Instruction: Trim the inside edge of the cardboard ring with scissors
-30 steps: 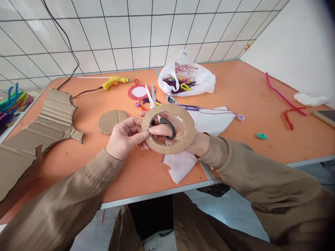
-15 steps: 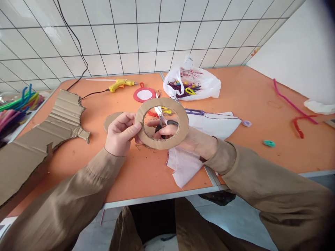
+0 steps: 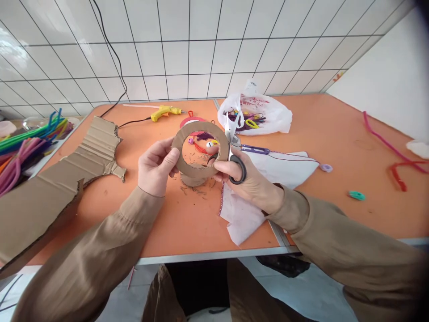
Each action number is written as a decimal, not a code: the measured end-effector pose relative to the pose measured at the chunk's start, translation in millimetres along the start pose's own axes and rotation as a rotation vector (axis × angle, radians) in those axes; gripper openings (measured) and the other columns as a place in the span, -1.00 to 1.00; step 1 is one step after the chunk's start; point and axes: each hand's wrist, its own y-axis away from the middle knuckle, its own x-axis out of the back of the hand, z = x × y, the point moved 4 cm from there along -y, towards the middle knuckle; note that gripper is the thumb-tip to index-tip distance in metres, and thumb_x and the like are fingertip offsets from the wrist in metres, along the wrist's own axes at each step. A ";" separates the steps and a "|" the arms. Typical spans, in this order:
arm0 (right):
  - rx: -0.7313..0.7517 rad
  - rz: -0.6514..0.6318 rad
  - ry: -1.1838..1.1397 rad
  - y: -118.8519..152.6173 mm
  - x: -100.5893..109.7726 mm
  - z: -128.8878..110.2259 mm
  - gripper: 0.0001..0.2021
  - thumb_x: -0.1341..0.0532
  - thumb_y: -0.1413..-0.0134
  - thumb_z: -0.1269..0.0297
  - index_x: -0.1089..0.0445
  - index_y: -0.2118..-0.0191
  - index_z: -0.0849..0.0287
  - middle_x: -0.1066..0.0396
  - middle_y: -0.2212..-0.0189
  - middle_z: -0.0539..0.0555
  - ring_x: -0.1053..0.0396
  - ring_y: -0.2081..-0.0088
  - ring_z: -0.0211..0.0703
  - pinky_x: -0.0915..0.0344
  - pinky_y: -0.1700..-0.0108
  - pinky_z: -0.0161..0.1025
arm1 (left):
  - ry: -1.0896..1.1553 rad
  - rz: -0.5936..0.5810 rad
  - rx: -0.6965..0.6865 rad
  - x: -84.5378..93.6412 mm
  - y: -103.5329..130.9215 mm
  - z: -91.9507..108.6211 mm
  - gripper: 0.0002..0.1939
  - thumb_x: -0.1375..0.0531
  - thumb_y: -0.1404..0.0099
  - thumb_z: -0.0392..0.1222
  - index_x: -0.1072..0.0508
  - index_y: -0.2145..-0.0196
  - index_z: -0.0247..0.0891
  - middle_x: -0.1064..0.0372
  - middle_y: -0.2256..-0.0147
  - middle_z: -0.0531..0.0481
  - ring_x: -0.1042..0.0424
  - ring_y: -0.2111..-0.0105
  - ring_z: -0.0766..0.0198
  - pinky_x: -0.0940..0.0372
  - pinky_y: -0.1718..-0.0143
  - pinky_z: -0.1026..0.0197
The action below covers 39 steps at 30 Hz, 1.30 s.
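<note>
Between my two hands a flat cardboard ring [image 3: 188,166] is held up over the orange table, its opening facing me. My left hand [image 3: 156,167] pinches the ring's left side between thumb and fingers. On the right, my right hand [image 3: 251,181] has black-handled scissors [image 3: 238,172] in its grip, blades pointing up beside the ring's outer edge. My right thumb also touches the ring's lower right rim. Behind and below the ring lies a piece of cut cardboard [image 3: 193,180] among small scraps. Through the hole show a small pink bell and a red strand.
A large cardboard sheet [image 3: 50,201] covers the table's left side. At the back lie a yellow glue gun [image 3: 166,112] and a white plastic bag [image 3: 276,117] of colourful strings. White fabric [image 3: 284,170] rests under my right arm. Pipe cleaners [image 3: 385,145] lie far right.
The scissors have come out from behind the ring's opening to its right side, blades up. My right thumb now rests on the ring. The view has shifted slightly.
</note>
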 end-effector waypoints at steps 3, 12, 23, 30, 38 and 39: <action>0.017 0.095 -0.020 -3.5 2.8 0.9 -0.78 -0.38 0.22 0.28 -0.42 0.35 0.06 -0.19 0.50 -0.11 -0.11 0.45 -0.30 -0.10 0.50 -0.33 | 0.033 -0.084 0.119 -5.0 3.3 -2.1 -0.47 -0.40 -0.07 0.29 -0.60 0.37 -0.30 -0.42 0.61 0.02 -0.35 0.67 0.35 -0.23 0.71 0.33; 0.166 0.121 0.150 -4.0 8.5 2.3 -0.79 -0.33 0.09 0.28 -0.43 0.24 0.03 -0.24 0.52 -0.14 -0.15 0.52 -0.31 -0.12 0.48 -0.27 | 0.040 -0.281 0.352 -11.3 10.9 -25.7 -0.65 -0.51 -0.02 -0.01 -0.50 0.50 -0.28 -0.50 0.58 0.01 -0.50 0.61 0.27 -0.44 0.57 0.26; 0.373 0.140 0.344 -0.9 7.2 -8.8 -0.81 -0.31 0.10 0.27 -0.41 0.27 0.03 -0.31 0.48 -0.10 -0.24 0.43 -0.21 -0.25 0.31 -0.16 | 0.188 -0.302 0.521 -17.4 18.6 -28.9 -0.69 -0.55 0.00 -0.09 -0.61 0.41 -0.33 -0.59 0.52 -0.06 -0.58 0.52 0.24 -0.50 0.48 0.26; 0.328 0.048 0.283 -0.6 5.2 -0.1 -0.81 -0.32 0.03 0.22 -0.40 0.24 0.06 -0.27 0.49 -0.11 -0.24 0.45 -0.23 -0.19 0.40 -0.21 | 0.234 -0.279 0.490 -14.0 15.4 -31.0 -0.64 -0.55 -0.01 -0.08 -0.55 0.36 -0.32 -0.59 0.50 -0.03 -0.58 0.51 0.24 -0.51 0.47 0.25; 0.252 0.055 0.253 4.0 2.2 -4.4 -0.80 -0.35 0.04 0.22 -0.41 0.24 0.01 -0.31 0.49 -0.09 -0.28 0.45 -0.19 -0.25 0.38 -0.17 | 0.252 -0.255 0.466 -19.4 17.3 -30.5 -0.60 -0.58 0.08 -0.07 -0.53 0.41 -0.30 -0.56 0.53 0.00 -0.55 0.54 0.26 -0.48 0.48 0.25; 0.233 0.010 0.222 4.3 1.1 -4.5 -0.81 -0.35 0.02 0.20 -0.41 0.23 0.00 -0.33 0.49 -0.08 -0.30 0.45 -0.17 -0.27 0.38 -0.16 | 0.263 -0.262 0.433 -19.0 16.2 -28.5 -0.61 -0.56 0.04 -0.04 -0.52 0.40 -0.28 -0.54 0.55 0.03 -0.53 0.57 0.29 -0.45 0.52 0.27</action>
